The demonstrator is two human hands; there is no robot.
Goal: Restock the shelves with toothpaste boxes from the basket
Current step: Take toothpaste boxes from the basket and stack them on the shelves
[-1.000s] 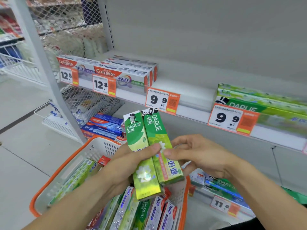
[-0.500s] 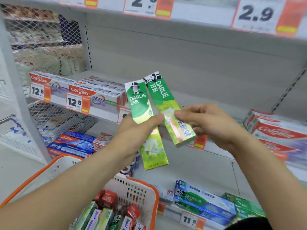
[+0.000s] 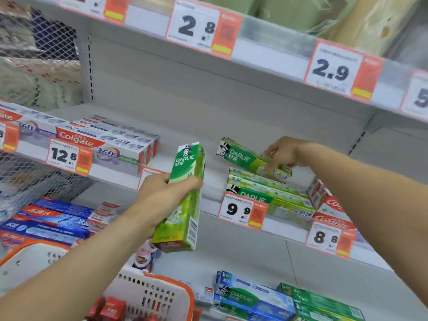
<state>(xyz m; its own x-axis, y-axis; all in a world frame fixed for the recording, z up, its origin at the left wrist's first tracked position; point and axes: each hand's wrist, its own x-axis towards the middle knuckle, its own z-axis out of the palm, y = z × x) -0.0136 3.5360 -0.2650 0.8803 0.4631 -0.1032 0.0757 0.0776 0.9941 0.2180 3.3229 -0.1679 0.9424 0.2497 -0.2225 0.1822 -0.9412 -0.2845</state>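
Head view: left hand [image 3: 159, 195] grips a green Darlie box [image 3: 185, 200], fingers and thumb curled round its middle. That box stands nearly upright in the air before the shelf [image 3: 176, 133], logo end up, barcode end down above the basket [image 3: 159, 295]. Right hand [image 3: 283, 152] pinches a second Darlie box [image 3: 252, 162] at its right part, fingers curled on it. Its long axis runs left to right, logo end left and slightly raised, resting on the Darlie stack [image 3: 266, 191] behind the 9.9 tag [image 3: 243, 210].
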